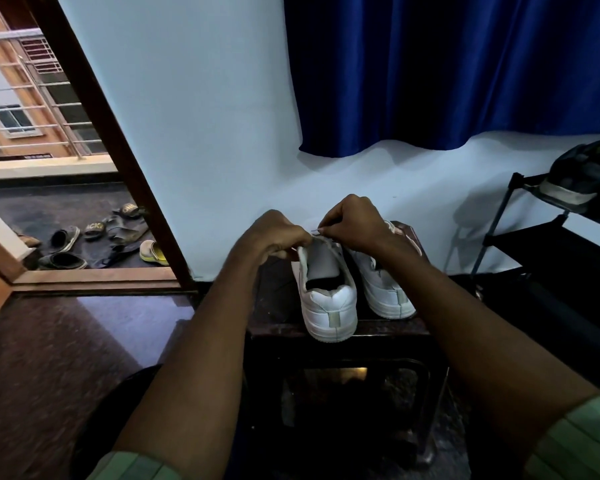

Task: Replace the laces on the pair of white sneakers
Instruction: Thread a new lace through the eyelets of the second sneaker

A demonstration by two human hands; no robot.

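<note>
White sneakers [329,299] stand side by side on a small dark table [326,332], heels toward the person and toes toward the pale wall, so each shoe's long axis runs straight away from the wearer of the camera. The left sneaker sits nearer, its heel at the table's front edge; the right sneaker [385,289] is set a little further back, just beside it. Both hands work over the front of the left sneaker, above its eyelets. The left hand [274,233] is curled shut at the shoe's left edge, apparently pinching the upper or a lace, though what it holds is hidden. The right hand [354,220] is clenched, thumb and forefinger pinching a thin lace tip [316,231] that points left toward the other hand. The eyelets lie just below both sets of fingers; threading looks under way.
</note>
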